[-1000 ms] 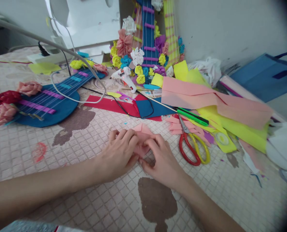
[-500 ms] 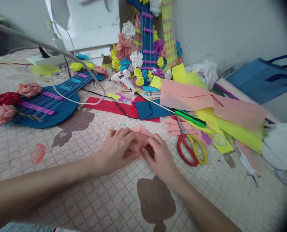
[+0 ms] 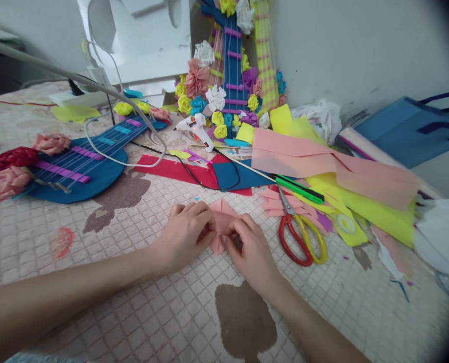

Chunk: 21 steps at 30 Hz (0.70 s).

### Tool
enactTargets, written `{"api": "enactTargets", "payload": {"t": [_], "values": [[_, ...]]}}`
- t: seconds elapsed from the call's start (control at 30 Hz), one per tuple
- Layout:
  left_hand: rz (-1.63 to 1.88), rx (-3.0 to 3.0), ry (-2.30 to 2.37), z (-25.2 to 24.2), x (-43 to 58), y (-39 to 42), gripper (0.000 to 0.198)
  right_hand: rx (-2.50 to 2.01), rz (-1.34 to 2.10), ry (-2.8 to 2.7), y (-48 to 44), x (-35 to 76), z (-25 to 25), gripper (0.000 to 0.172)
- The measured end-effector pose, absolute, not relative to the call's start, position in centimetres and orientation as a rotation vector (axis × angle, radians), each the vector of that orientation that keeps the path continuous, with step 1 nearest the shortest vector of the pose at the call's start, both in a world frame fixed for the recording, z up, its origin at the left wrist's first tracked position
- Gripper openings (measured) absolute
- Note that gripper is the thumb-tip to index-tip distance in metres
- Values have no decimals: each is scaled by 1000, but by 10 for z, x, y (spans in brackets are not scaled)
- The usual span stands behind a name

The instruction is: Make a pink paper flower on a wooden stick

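A small pink paper piece (image 3: 221, 218) lies on the quilted cloth (image 3: 133, 282) in the middle of the view. My left hand (image 3: 184, 237) pinches its left side with curled fingers. My right hand (image 3: 249, 247) pinches its right side, thumb and fingers pressed together on the fold. Both hands cover the lower part of the paper.
Red and yellow scissors (image 3: 302, 237) and a green pen (image 3: 300, 187) lie just right of my hands. Pink and yellow paper sheets (image 3: 323, 161) pile at the right. A glue gun (image 3: 198, 128), a blue felt guitar (image 3: 76, 164) and paper flowers (image 3: 209, 96) are behind.
Both hands have drawn closer together and curled from lying over the pink paper to pinching it. The view has shifted slightly.
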<state>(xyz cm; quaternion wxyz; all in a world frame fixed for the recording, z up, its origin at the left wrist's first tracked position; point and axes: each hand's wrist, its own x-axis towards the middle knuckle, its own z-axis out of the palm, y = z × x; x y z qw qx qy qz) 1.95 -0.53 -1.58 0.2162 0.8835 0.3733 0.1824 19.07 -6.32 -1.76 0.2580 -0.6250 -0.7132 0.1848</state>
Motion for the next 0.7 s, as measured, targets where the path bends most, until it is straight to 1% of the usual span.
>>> {"api": "enactTargets", "payload": {"t": [0.37, 0.7], "values": [[439, 2450, 1133, -8, 24, -9, 9, -1695, 473, -1919, -63, 189, -21, 10], [501, 2456, 1105, -13, 24, -10, 7, -1685, 468, -1896, -62, 188, -20, 11]]}}
